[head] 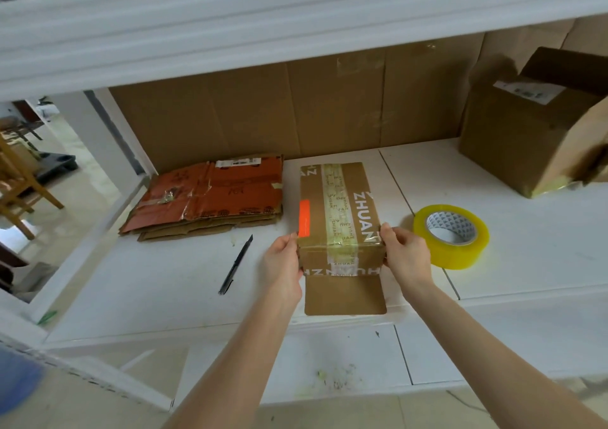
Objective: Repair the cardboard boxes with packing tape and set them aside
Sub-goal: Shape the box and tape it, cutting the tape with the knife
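Single head cam, wide-angle (straight edges bow), facing forward and down, close over the white shelf (164,280).

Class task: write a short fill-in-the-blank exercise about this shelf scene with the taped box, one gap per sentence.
The left hand and right hand grip the near end of the small box, which is printed with the word ____.
The tape roll lies on the shelf to the box's ____.
The slim tool left of the box is coloured ____.
Missing words: ZHUAN; right; black.
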